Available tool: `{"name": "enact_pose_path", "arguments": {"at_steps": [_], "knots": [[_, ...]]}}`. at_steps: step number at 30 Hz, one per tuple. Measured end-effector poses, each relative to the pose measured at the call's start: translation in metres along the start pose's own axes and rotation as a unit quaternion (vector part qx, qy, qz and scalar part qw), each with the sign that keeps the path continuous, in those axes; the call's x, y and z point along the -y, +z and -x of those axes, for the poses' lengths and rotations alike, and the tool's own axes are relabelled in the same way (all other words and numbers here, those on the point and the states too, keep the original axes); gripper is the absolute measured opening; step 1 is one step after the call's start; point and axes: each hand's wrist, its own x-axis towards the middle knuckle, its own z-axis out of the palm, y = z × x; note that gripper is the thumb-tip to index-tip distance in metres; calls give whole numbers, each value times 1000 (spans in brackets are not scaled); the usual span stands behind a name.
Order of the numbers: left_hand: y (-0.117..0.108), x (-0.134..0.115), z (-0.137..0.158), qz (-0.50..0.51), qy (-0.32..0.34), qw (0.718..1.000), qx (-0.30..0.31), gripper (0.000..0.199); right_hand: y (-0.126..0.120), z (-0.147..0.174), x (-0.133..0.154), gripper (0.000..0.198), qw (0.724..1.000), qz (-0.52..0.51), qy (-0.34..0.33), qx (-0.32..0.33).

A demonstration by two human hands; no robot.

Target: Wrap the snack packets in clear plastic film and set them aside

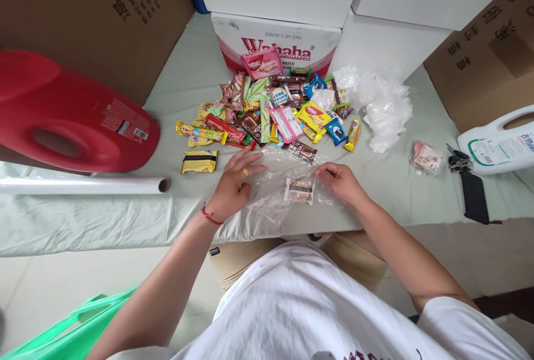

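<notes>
A sheet of clear plastic wrap [267, 193] is spread on the cloth at the table's front edge, in front of me. On it lies a small snack packet [299, 190] with a dark band and a barcode. My left hand [238, 185] rests over the wrap's left side, fingers stretched out and apart, holding nothing. To the right of the packet, my right hand [340, 182] pinches the wrap between thumb and fingertips. A brown chocolate wafer packet [299, 151] lies just behind the wrap, and a yellow packet [199, 161] is left of my left hand.
A heap of mixed snacks [267, 109] lies before the Wahaha carton [279, 31]. Crumpled clear plastic [386, 109] and a wrapped bundle [426, 157] are to the right, near keys [459, 158], a black phone [474, 197] and a white jug [496, 143]. Leftward are a film roll [83, 185] and red jug [75, 115].
</notes>
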Motion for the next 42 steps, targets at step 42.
{"name": "enact_pose_path", "arguments": {"at_steps": [42], "knots": [[70, -77, -1, -172, 121, 977, 30, 41, -19, -36, 41, 15, 912, 348, -209, 62]]}}
